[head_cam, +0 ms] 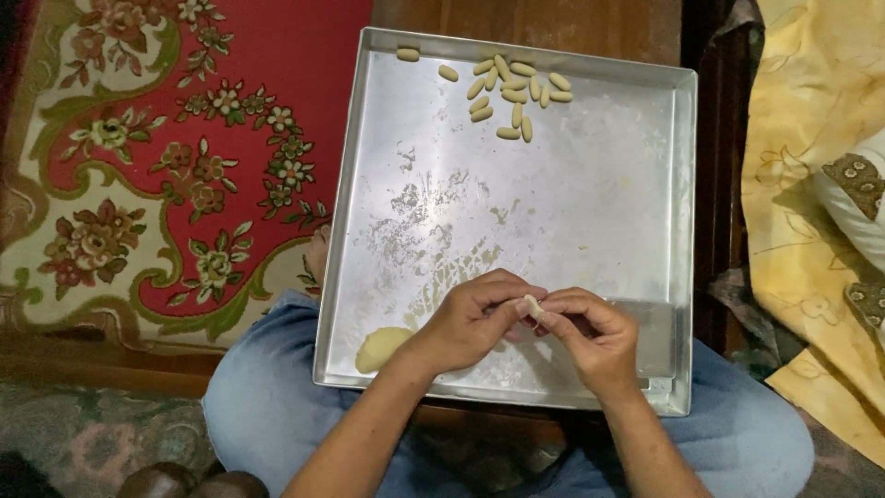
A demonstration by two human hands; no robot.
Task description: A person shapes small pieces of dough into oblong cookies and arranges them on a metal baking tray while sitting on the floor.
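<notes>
Pinching one small dough piece (532, 305) between both sets of fingertips: left hand (475, 318), right hand (590, 330), meeting above the metal tray's (369, 166) near edge. Dough lump (380, 348): near-left corner. Shaped pieces (512, 92): far edge.

A single head-worn camera looks almost straight down from above the metal tray (369, 184), which fills the middle of the view at close range. The wearer's knees and forearms enter from the bottom edge, nearest the camera. Beyond the tray's far rim lies dark wood; a red floral carpet (184, 138) sits left of the tray, yellow cloth (811, 184) right.
</notes>
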